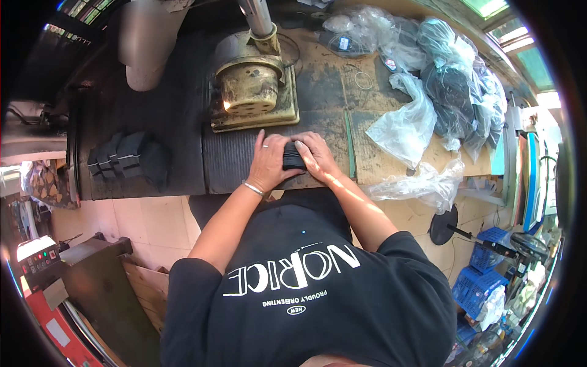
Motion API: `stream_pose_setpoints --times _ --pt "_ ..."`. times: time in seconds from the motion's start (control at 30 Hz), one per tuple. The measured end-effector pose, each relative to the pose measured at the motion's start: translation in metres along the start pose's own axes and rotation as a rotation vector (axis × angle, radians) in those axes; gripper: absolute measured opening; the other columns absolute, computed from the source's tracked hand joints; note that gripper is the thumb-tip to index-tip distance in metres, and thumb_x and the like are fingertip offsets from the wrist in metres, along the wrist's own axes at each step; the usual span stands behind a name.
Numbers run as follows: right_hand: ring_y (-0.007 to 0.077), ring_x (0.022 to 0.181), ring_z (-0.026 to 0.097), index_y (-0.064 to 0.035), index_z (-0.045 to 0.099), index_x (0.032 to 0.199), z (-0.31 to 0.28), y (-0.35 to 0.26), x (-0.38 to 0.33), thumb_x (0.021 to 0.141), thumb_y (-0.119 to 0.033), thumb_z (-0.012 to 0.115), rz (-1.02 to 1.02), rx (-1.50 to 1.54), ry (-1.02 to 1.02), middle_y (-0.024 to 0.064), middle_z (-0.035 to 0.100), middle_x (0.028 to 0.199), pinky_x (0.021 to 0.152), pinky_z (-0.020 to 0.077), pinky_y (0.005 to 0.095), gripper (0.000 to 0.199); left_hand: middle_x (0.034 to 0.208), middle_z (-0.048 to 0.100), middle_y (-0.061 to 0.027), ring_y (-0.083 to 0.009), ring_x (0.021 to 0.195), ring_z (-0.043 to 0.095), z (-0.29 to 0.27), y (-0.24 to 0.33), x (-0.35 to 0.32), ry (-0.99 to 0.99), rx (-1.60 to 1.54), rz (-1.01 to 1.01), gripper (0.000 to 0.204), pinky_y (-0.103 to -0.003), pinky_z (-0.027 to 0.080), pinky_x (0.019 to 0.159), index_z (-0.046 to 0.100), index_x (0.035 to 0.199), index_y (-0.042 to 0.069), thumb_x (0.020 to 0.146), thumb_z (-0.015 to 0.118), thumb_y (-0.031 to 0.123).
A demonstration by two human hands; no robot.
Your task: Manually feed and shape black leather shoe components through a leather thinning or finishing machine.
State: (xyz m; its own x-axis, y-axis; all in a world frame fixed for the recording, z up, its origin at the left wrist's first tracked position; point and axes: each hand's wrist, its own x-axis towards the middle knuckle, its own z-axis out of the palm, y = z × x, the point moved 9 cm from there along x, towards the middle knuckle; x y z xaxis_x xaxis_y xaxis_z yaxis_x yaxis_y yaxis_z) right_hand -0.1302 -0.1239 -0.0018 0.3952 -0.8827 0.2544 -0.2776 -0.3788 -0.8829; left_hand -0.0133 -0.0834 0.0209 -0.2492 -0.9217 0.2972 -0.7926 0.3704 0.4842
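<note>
My left hand (268,162) and my right hand (315,158) are closed around the two sides of a small black bundle (293,156). It looks like thin layers pressed together, but the fingers cover most of it, so its exact kind is unclear. Both hands rest near the table's front edge, on a dark ribbed board (229,160). Just beyond them stands a worn cream-coloured machine (247,88) with a round head over a square base. A row of black bundles with pale bands (119,158) lies to the left.
Clear plastic bags with dark contents (449,92) crowd the table's right side. An empty-looking bag (422,183) hangs over the front edge. A grey rounded arm (147,46) juts in at the upper left. Blue crates (480,287) stand on the floor at right.
</note>
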Motion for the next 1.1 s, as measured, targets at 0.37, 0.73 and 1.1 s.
stream_pose_setpoints --times 0.37,0.73,1.1 --pt "0.0251 0.098 0.060 -0.0016 0.063 0.111 0.002 -0.004 0.002 0.096 -0.020 0.055 0.070 0.134 -0.228 0.0121 0.063 0.102 0.089 0.0442 0.0341 0.026 0.126 0.057 -0.0066 -0.0258 0.119 0.052 -0.029 0.010 -0.042 0.159 0.101 0.027 0.050 -0.045 0.036 0.103 0.062 0.122 0.009 0.074 0.075 0.015" --pt "0.0188 0.096 0.062 0.0002 0.063 0.116 0.001 0.007 0.012 0.094 -0.016 0.060 0.206 0.170 -0.392 0.0111 0.067 0.104 0.087 0.0474 0.0306 0.027 0.117 0.058 -0.0055 -0.0258 0.112 0.054 -0.031 0.019 -0.043 0.223 0.109 0.114 0.047 -0.043 0.039 0.100 0.064 0.119 0.009 0.074 0.074 0.012" --pt "0.0340 0.093 0.066 0.0008 0.066 0.112 -0.003 -0.012 0.017 0.092 -0.016 0.063 0.027 -0.037 -0.369 0.0207 0.068 0.102 0.082 0.0512 0.0359 0.026 0.110 0.056 -0.0064 -0.0264 0.108 0.053 -0.028 0.014 -0.034 0.218 0.093 0.025 0.047 -0.042 0.040 0.095 0.061 0.112 0.008 0.069 0.078 0.016"
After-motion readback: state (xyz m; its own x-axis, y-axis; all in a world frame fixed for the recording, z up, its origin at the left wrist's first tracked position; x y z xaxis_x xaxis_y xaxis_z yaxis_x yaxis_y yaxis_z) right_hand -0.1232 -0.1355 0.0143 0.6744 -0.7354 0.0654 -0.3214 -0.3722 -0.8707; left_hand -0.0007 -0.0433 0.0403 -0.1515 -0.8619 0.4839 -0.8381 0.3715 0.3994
